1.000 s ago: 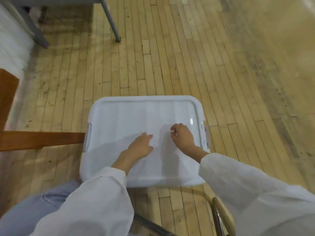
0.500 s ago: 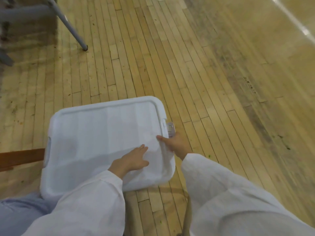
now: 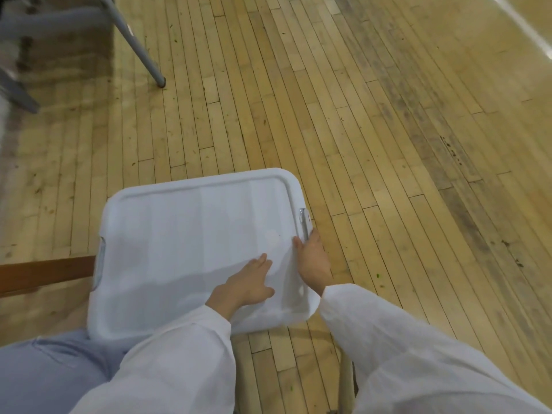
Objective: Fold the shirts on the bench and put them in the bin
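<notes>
A white plastic bin [image 3: 185,234] stands on the wooden floor with its white lid closed on top. My left hand [image 3: 248,283] lies flat on the lid near its front right corner, fingers spread. My right hand [image 3: 313,258] is at the lid's right edge, thumb on top and fingers curled over the rim just below the clear latch [image 3: 304,222]. Both arms wear white sleeves. No shirts show, and the bin's inside is hidden by the lid.
A brown wooden bench edge [image 3: 44,271] runs in from the left beside the bin. A grey metal leg [image 3: 134,43] slants down to the floor at the upper left. A chair frame [image 3: 346,380] shows between my arms at the bottom.
My right hand slid from the top of the lid to its right edge by the latch. My left hand stayed flat on the lid. The view swung to the right.
</notes>
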A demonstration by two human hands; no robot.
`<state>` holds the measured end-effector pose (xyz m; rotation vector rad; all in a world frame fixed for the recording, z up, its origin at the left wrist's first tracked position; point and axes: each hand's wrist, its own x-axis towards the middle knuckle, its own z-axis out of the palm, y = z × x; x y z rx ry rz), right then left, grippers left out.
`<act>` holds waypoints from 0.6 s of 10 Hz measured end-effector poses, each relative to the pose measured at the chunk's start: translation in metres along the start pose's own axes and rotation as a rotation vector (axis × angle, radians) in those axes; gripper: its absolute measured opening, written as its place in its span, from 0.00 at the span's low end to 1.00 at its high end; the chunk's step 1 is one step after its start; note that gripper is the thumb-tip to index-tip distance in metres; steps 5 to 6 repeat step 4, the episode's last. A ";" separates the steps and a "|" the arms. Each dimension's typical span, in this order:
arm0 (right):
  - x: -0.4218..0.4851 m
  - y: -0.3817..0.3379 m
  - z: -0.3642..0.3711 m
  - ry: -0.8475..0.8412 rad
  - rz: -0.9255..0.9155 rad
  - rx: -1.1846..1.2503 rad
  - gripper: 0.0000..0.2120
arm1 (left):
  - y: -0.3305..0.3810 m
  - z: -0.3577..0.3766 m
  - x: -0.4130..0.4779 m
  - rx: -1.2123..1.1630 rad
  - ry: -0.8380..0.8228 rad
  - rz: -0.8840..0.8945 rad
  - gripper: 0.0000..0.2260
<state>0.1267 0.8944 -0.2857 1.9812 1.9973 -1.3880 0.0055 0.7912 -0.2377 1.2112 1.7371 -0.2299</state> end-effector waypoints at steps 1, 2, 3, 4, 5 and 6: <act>-0.002 -0.008 0.005 0.051 -0.006 -0.198 0.26 | -0.005 0.001 -0.006 -0.016 -0.006 -0.004 0.34; -0.008 -0.014 0.008 0.084 -0.018 -0.298 0.24 | -0.013 -0.004 -0.026 -0.096 -0.013 -0.038 0.32; -0.015 -0.029 -0.001 0.036 0.014 -0.392 0.23 | -0.033 -0.019 -0.058 -0.286 0.106 -0.090 0.28; -0.026 -0.061 -0.001 0.035 -0.057 -0.293 0.28 | -0.059 -0.043 -0.089 -0.400 0.299 -0.144 0.21; -0.026 -0.061 -0.001 0.035 -0.057 -0.293 0.28 | -0.059 -0.043 -0.089 -0.400 0.299 -0.144 0.21; -0.026 -0.061 -0.001 0.035 -0.057 -0.293 0.28 | -0.059 -0.043 -0.089 -0.400 0.299 -0.144 0.21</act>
